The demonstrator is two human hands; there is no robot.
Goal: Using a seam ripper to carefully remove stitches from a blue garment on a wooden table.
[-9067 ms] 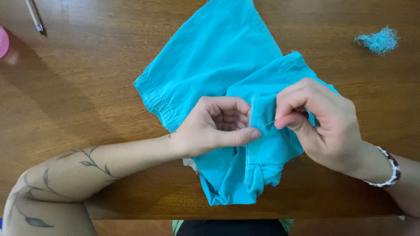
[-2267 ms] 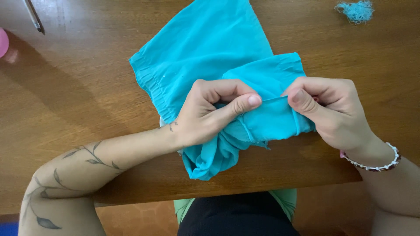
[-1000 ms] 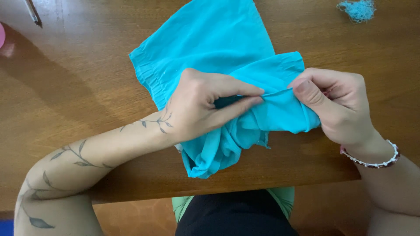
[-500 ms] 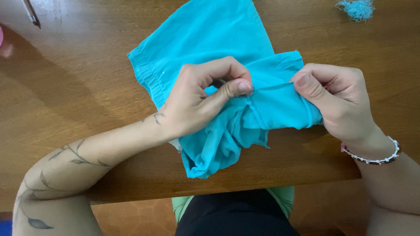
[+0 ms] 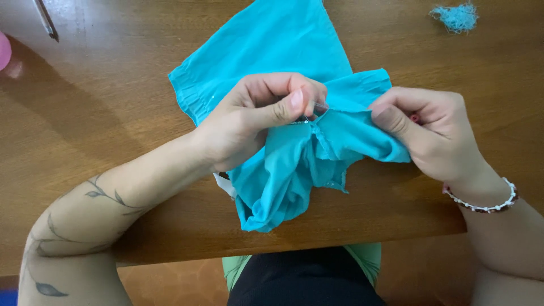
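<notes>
Wooden tabletop [image 5: 113,68], brown and glossy, fills the view, seen from above with the person's lap at the near edge. Turquoise garment [image 5: 272,51] lies spread across the middle, its near part bunched up and hanging slightly over the table edge. Left hand [image 5: 255,122] is closed, thumb and forefinger pinching a gathered fold of the cloth; something thin and metallic, likely a needle [image 5: 321,107], shows at the fingertips, too small to be sure. Right hand [image 5: 430,133] is closed too, thumb pressed on a fold of the same cloth, pulling it sideways. Judging by the grips, the two hands keep the strip between them taut so the seam stays flat and reachable; the rest of the garment rests on the table for support. A beaded bracelet [image 5: 487,201] sits on the right wrist.

Far right, well apart: a small tuft of turquoise thread [image 5: 456,17]. Far left corner: a pen-like object [image 5: 45,20] and the edge of a pink round thing [image 5: 4,51]. No containers visible, nothing held in any.
</notes>
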